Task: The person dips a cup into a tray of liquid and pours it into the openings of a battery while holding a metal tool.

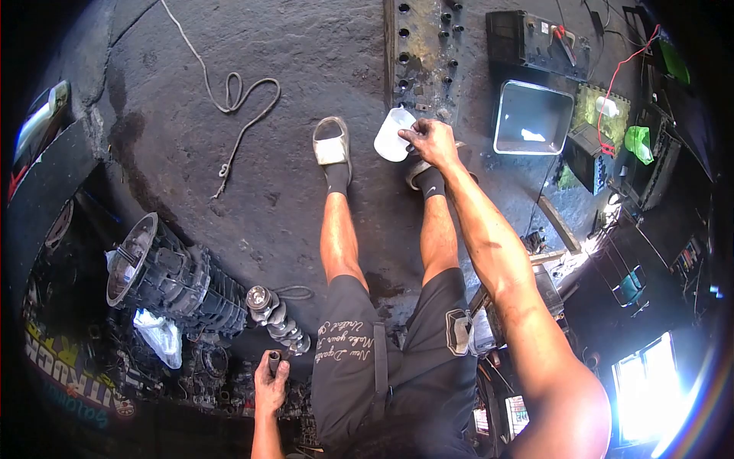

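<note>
Two grips are engaged: the right grip (432, 142) pinches the rim of a white translucent plastic jug (390, 138) above the dark concrete floor (306, 69); the left grip (270, 389) apparently wraps a dark metal cylinder (274, 359).

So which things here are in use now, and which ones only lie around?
In use:
- white jug, held by the right hand
- metal shaft, gripped at its end by the left hand

Lying about, untouched:
- rope
- gearbox
- metal tray
- battery
</note>
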`<state>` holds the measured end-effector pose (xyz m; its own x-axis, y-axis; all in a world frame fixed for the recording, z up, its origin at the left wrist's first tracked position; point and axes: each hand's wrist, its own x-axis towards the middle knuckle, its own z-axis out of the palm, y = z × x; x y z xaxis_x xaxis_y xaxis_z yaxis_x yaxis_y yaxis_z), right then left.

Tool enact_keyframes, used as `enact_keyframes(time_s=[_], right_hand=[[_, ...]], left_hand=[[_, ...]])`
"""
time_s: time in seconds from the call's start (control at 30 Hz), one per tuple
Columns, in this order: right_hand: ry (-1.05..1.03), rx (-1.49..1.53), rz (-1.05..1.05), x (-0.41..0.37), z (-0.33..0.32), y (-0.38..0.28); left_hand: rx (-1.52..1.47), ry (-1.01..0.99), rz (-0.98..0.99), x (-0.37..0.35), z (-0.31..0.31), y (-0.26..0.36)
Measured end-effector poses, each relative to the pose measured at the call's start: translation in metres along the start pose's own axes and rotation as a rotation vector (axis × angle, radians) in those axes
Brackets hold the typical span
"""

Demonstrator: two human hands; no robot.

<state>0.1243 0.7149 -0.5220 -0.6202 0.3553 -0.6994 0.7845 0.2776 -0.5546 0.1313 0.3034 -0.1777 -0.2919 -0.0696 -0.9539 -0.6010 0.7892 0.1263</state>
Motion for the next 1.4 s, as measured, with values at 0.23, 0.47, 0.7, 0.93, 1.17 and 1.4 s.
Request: enact_keyframes(time_s=[0.23,0.47,0.7,0.93,1.17,1.4], right_hand=[[-0.012,-0.01,0.023,-0.001,-0.003,-0.004],[-0.048,0.043,0.079,-0.004,-0.009,-0.011],[-0.077,0.107,0.138,-0.005,-0.014,-0.016],[-0.109,0.105,0.173,-0.004,-0.019,-0.021],[-0.139,0.113,0.215,-0.001,-0.023,-0.021],[-0.159,0.111,0.257,0.0,-0.03,-0.032]], left_hand=[[-0.005,0.004,-0.017,0.0,0.001,0.002],[0.003,-0.002,-0.021,0.0,-0.001,-0.001],[-0.002,-0.005,-0.027,0.0,0.001,0.004],[0.003,-0.008,-0.028,0.0,0.001,0.004],[0.004,-0.016,-0.039,0.0,0.002,0.005],[0.01,-0.017,-0.028,0.0,0.003,0.005]])
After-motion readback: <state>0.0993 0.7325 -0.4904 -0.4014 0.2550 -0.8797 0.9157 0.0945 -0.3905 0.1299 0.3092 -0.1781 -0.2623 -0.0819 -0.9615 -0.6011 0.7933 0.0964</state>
